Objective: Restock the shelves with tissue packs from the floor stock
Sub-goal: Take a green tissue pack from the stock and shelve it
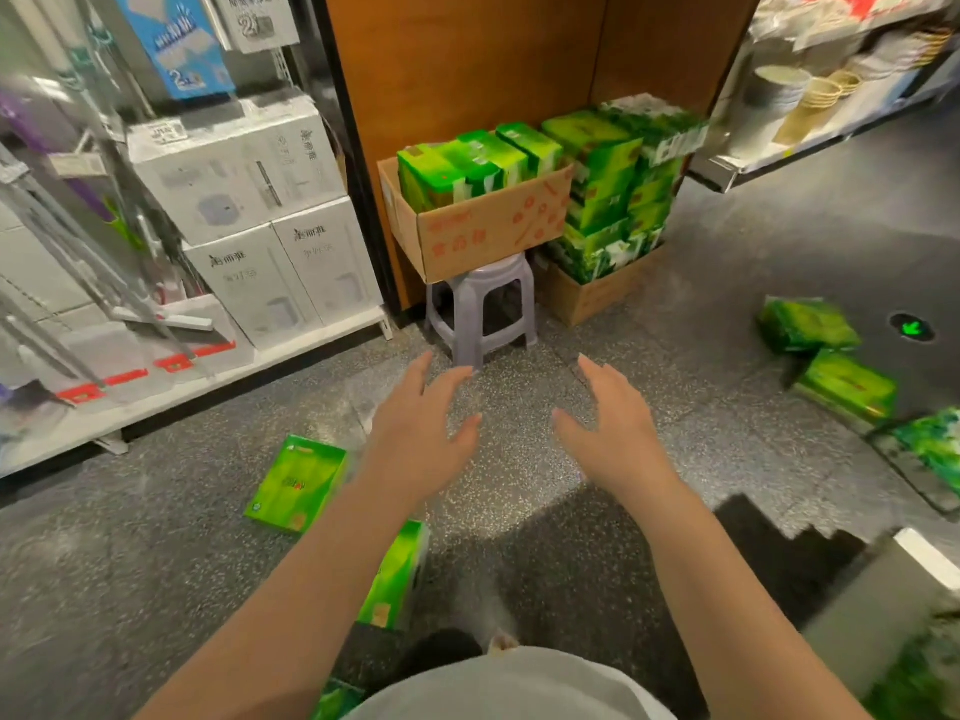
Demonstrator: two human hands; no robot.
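Stock as I see it, placed from the plastic stool [480, 309]. On the stool: a cardboard box [483, 226] filled with green tissue packs [462, 166]. Just right of the stool: a second box [592, 293] on the floor, packs stacked high in it [618, 189]. Near side of the stool, over bare floor: my left hand [415, 433] and right hand [618, 428], both spread open, palms facing, holding nothing. Below and left of the stool: one loose pack [297, 484] flat on the floor, another [397, 574] partly under my left forearm. Far right of the stool: more loose packs [847, 389]. Left of the stool: a shelf [208, 376] with white boxes [234, 168].
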